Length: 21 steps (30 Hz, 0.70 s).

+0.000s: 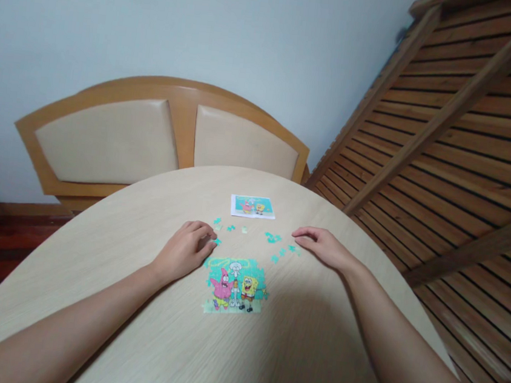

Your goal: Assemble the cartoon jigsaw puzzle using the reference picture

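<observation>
A partly assembled cartoon jigsaw puzzle (pixel 235 287) lies flat on the table, with a pink, a pale and a yellow figure against turquoise. My left hand (pixel 189 247) rests beyond its upper left corner, fingers bent and thumb a little apart. A small turquoise puzzle piece (pixel 217 242) sits right at the tips of its thumb and index finger; I see no clear grip on it. Across the table, my right hand (pixel 323 246) lies with fingers stretched out and thumb apart, holding nothing. Close to its fingertips are several loose turquoise puzzle pieces (pixel 272 238).
Behind the pieces lies a folded picture sheet (pixel 254 206) showing the same figures. More loose pieces (pixel 231 228) are scattered between it and the puzzle. The round wooden table (pixel 302 355) borders a padded headboard (pixel 105 142) and a slatted wooden panel (pixel 462 140) on the right.
</observation>
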Each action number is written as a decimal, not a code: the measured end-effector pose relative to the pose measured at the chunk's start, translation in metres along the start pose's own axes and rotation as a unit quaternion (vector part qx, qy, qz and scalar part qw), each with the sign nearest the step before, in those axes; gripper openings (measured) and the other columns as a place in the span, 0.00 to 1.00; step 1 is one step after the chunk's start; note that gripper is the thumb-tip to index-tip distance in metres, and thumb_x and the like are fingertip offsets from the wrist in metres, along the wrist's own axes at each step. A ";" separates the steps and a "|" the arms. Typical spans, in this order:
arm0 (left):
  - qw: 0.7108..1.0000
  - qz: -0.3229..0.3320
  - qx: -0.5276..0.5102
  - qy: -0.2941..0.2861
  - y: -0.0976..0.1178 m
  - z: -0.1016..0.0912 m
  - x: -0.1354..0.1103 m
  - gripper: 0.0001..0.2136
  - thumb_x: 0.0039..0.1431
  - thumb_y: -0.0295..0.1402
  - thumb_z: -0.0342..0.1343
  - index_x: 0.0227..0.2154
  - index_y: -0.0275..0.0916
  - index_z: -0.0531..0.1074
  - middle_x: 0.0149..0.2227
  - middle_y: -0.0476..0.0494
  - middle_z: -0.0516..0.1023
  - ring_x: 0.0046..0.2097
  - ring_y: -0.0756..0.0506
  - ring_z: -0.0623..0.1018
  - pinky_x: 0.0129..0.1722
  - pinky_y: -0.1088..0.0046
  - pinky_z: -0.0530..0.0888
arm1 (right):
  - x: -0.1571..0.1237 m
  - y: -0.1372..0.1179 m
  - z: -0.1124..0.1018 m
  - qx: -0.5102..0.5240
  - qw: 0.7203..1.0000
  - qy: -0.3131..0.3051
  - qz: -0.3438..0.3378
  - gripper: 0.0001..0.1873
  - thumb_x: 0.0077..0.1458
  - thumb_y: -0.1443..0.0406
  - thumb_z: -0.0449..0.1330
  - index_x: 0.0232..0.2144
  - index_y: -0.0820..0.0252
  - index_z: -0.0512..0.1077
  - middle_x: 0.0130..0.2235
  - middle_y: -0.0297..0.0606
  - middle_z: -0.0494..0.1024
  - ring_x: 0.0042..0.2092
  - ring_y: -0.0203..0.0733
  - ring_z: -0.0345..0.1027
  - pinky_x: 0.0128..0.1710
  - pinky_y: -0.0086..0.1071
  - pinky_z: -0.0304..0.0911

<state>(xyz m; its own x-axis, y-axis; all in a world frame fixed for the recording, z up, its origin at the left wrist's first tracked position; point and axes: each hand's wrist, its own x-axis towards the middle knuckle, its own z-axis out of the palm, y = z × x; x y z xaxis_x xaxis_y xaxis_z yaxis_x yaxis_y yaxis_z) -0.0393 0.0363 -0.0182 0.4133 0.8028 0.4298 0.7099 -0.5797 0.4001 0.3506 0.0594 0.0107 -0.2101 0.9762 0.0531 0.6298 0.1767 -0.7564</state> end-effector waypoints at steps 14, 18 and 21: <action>1.000 -0.003 -0.005 0.000 0.001 0.000 0.000 0.08 0.65 0.37 0.54 0.41 0.41 0.74 0.46 0.42 0.76 0.50 0.39 0.73 0.54 0.54 0.70 | -0.002 0.004 -0.008 -0.048 0.992 -0.066 -0.092 0.17 0.49 0.53 0.67 0.35 0.60 0.81 0.45 0.45 0.76 0.50 0.49 0.71 0.59 0.43 0.59; 1.000 0.003 -0.010 -0.006 0.001 0.000 0.001 0.08 0.66 0.37 0.54 0.41 0.42 0.76 0.46 0.42 0.76 0.50 0.39 0.73 0.54 0.55 0.70 | 0.001 0.008 -0.007 -0.056 0.990 -0.058 -0.119 0.16 0.52 0.52 0.66 0.34 0.58 0.82 0.43 0.44 0.78 0.48 0.48 0.71 0.57 0.43 0.61; 1.000 0.008 -0.013 -0.006 0.002 0.000 0.001 0.08 0.66 0.37 0.54 0.40 0.42 0.76 0.46 0.42 0.76 0.50 0.40 0.73 0.54 0.55 0.70 | 0.002 0.009 -0.005 -0.061 0.988 -0.040 -0.136 0.15 0.54 0.53 0.64 0.32 0.57 0.81 0.40 0.42 0.79 0.45 0.47 0.73 0.54 0.43 0.63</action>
<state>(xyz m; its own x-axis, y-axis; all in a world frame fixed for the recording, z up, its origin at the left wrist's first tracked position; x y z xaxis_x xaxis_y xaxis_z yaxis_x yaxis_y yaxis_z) -0.0376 0.0358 -0.0165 0.4315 0.7949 0.4265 0.6882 -0.5957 0.4141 0.3589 0.0637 0.0074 -0.4394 0.8781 0.1893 0.6258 0.4504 -0.6368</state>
